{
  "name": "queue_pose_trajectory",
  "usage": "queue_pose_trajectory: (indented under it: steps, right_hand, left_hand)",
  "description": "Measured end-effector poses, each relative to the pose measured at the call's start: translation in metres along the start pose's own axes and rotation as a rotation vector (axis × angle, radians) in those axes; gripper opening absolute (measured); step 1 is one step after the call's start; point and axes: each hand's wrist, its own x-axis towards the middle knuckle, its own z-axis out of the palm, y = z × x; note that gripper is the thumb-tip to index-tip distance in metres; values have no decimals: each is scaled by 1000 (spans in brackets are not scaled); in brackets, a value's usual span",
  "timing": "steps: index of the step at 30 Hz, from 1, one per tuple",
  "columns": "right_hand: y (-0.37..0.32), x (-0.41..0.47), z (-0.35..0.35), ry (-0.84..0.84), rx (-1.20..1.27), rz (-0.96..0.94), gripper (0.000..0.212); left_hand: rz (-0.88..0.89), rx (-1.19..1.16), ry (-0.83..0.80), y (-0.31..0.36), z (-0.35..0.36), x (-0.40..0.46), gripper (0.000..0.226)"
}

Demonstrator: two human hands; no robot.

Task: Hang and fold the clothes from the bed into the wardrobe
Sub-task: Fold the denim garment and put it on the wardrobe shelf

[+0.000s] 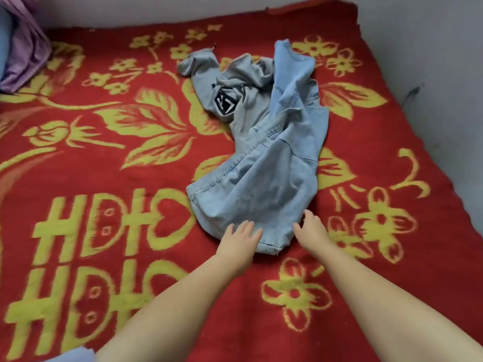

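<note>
Jeans (274,163) of pale blue denim lie crumpled at the centre of the frame on your bed (104,158), tangled with a grey hoodie (235,100) bearing a black printed patch. The denim is creased, its stitched seams showing. Your left hand (240,240) and right hand (311,231) rest at the jeans' lower edge, fingers (248,226) spread apart, gripping nothing. The blanket is fuzzy red with yellow flowers. Purple cloth (26,48) sits upper left.
</note>
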Motion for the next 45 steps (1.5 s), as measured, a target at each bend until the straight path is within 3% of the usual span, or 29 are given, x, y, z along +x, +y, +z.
queue_pose_trajectory:
  steps: [2, 5, 8, 10, 13, 17, 20, 23, 30, 32, 35, 37, 38, 39, 41, 43, 45]
  right_hand:
    - [1, 25, 21, 26, 166, 72, 63]
    - [-3, 49, 39, 80, 492, 158, 78]
    - [-12, 51, 38, 99, 835, 194, 47]
    - [-25, 40, 31, 144, 891, 97, 30]
    - [-62, 12, 13, 289, 740, -38, 23]
    - [-141, -32, -10, 295, 481, -284, 16]
    - [-203, -72, -20, 192, 335, -464, 16]
    - [-246, -116, -14, 89, 258, -585, 34]
    - [-262, -189, 34, -373, 447, -601, 40]
    - [-250, -190, 43, -332, 444, -572, 22]
    - [-221, -178, 54, -113, -19, -609, 67]
    - [-210, -180, 66, -193, -307, -583, 94]
    - [-212, -186, 72, -260, -431, -591, 97]
    - [-218, -192, 79, -314, -516, -624, 95]
    - [-240, -208, 87, -318, -517, -758, 72]
    - [-266, -223, 78, -246, -276, -847, 29]
    - [-286, -237, 50, -213, 22, -774, 21]
  left_hand:
    - [7, 76, -36, -7, 33, 19, 70]
    - [36, 109, 52, -23, 59, 35, 60]
    - [132, 21, 391, -37, 54, 37, 48]
    - [81, -285, 429, -48, 36, 30, 39]
    - [-180, -749, 387, -64, -1, 12, 28]
    - [-390, -981, 488, -101, -48, -21, 23]
    - [-448, -1284, 490, -133, -68, -57, 26]
    - [-503, -1609, 441, -159, -78, -111, 27]
    - [-414, -2053, 51, -220, -91, -268, 34]
    - [-439, -2142, 106, -233, -99, -298, 30]
    - [-348, -2221, 313, -241, -109, -327, 38]
    - [-175, -2218, 471, -243, -120, -340, 49]
    - [-75, -2199, 513, -242, -127, -346, 31]
    - [3, -2175, 561, -242, -138, -354, 14]
    - [92, -2158, 626, -246, -153, -363, 39]
    - [110, -2117, 698, -252, -176, -371, 27]
    - [56, -2106, 812, -265, -202, -382, 17]
